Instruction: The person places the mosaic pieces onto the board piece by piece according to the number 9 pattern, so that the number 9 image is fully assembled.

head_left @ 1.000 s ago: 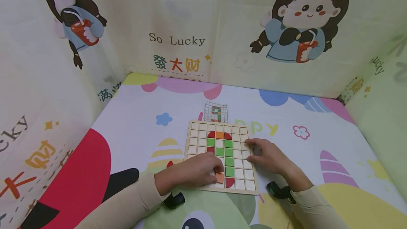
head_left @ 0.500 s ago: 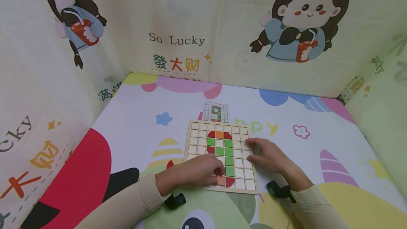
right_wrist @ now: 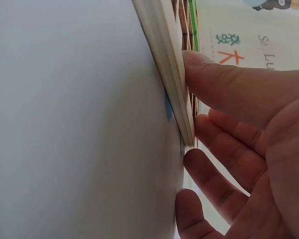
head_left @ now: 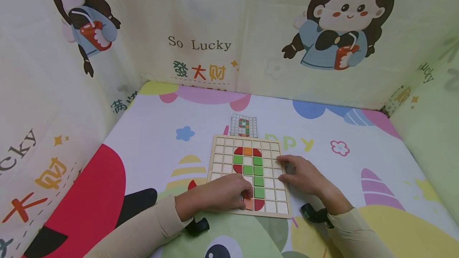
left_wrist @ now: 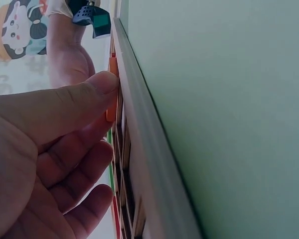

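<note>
A pale wooden grid board [head_left: 270,184] lies on the table, with green, red and orange tiles set in its cells. My left hand [head_left: 226,192] reaches over its near left part. Its thumb and forefinger pinch an orange square tile [head_left: 248,204] in the bottom row, left of a red rounded tile [head_left: 259,205]. In the left wrist view, the thumb tip presses against that orange tile [left_wrist: 110,113]. My right hand [head_left: 305,174] rests at the board's right edge; in the right wrist view, the thumb and fingertips touch the board's rim [right_wrist: 164,42].
Behind the board lies a small pattern card [head_left: 244,126] printed with a coloured figure on a grid. Beside my left forearm shows a small red shape [head_left: 191,184], partly hidden. A printed cloth [head_left: 258,43] hangs around the table's back and sides.
The orange tile has shifted slightly to the right, closer to the red rounded tile, with my left fingers on it. My right hand stays in place.
</note>
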Demonstrator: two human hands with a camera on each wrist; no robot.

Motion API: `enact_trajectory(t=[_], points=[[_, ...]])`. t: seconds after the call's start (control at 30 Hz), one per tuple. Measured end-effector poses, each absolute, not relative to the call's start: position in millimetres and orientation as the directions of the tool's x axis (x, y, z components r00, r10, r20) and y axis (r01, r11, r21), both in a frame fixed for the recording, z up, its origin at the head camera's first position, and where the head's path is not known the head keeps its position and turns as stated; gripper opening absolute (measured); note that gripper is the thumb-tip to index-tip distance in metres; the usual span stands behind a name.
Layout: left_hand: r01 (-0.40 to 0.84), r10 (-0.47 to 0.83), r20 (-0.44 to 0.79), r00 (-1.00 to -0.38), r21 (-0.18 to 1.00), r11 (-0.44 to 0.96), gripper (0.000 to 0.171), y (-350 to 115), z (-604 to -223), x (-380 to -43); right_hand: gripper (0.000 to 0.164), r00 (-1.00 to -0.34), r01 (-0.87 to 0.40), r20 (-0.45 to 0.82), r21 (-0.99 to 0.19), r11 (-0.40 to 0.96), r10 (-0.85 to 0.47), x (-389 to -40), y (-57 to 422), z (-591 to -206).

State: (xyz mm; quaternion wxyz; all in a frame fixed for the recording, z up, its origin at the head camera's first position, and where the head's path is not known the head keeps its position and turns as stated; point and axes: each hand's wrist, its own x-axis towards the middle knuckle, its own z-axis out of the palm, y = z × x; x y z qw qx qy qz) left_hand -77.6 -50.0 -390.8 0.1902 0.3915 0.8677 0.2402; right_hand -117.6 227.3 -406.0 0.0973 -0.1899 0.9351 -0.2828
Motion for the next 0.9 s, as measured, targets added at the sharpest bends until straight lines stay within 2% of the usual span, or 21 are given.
enact_trajectory(t=[0.9], points=[[0.647, 0.791, -0.076, -0.607, 0.531, 0.547, 0.011, -52.9, -392.7, -77.8, 0.054, -0.91, -0.293, -0.076, -0.575, 0.764, -0.406, -118.5, 228.0, -407.0]])
